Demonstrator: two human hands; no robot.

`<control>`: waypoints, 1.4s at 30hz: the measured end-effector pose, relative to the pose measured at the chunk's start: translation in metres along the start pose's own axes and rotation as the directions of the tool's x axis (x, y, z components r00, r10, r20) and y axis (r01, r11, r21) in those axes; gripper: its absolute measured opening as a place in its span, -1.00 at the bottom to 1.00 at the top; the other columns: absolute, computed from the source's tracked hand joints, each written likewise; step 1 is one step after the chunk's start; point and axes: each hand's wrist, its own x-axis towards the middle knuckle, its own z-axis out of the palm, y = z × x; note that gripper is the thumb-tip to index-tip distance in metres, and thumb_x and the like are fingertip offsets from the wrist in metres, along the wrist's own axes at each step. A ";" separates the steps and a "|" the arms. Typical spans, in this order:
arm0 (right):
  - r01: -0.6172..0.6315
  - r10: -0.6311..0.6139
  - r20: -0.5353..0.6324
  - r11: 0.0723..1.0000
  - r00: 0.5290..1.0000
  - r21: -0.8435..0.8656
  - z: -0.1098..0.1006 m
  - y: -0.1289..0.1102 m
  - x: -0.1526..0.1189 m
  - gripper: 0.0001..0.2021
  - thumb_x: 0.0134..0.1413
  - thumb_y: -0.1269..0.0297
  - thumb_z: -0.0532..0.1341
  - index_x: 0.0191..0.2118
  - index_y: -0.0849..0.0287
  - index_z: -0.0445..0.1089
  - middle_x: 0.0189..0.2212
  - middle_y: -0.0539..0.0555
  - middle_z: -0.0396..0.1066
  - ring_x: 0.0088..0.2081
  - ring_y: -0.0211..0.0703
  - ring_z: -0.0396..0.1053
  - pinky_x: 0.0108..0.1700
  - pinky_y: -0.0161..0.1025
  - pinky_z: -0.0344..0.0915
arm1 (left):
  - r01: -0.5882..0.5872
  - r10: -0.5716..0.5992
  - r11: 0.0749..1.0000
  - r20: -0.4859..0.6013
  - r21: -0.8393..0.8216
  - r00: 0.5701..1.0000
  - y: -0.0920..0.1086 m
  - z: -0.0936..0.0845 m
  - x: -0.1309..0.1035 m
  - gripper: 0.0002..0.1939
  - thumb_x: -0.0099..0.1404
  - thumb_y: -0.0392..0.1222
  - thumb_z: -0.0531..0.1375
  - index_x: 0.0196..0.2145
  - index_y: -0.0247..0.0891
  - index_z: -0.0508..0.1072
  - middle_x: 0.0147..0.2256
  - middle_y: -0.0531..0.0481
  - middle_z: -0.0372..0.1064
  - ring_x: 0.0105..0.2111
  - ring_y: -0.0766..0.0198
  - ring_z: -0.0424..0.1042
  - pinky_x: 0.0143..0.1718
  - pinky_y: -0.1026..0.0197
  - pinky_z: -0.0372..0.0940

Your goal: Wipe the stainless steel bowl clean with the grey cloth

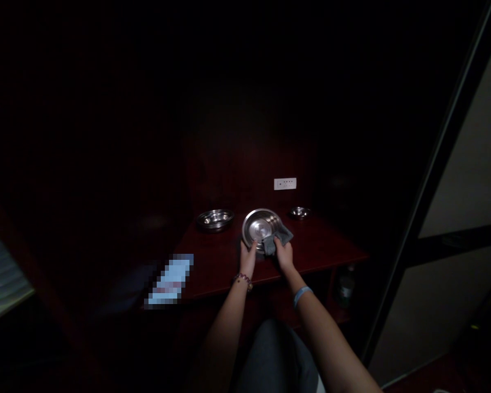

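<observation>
Held a polished stainless-steel bowl (260,228) over the glossy, dark red counter (323,248), round and smooth-walled with a broad rim. Gripped its near left edge with the left hand (249,257), thumb inside the rim. Pinched a soft, matte gray cloth (284,236) over the near right edge with the right hand (284,254), closed on fabric and rim together. Wore a beaded bracelet (243,280) on the left wrist and a light-blue wristband (301,296) on the right.

Saw a wide metal dish (215,219) to the left and a small metal bowl (300,213) to the right, both well apart from the hands. Noticed a white power outlet (285,184) on the back panel and a dim bottle (346,289) below the counter.

Tipped the held bowl toward the camera, showing a bright, reflective inside with ringed highlights, partly hidden by cloth and fingers. Could not tell about contact between its base and the counter.
</observation>
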 end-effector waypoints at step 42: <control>0.009 0.019 0.161 0.985 0.987 -0.171 0.001 -0.006 -0.002 -0.52 -0.06 -0.05 0.26 -0.07 0.14 0.46 -0.09 0.15 0.52 -0.02 0.03 0.45 0.03 -0.15 0.32 | 0.076 -0.082 0.997 -0.262 -0.034 0.962 -0.011 -0.004 0.009 -0.62 0.32 -0.01 0.10 -0.07 -0.36 0.45 -0.08 -0.28 0.48 0.03 0.03 0.42 0.14 0.02 0.20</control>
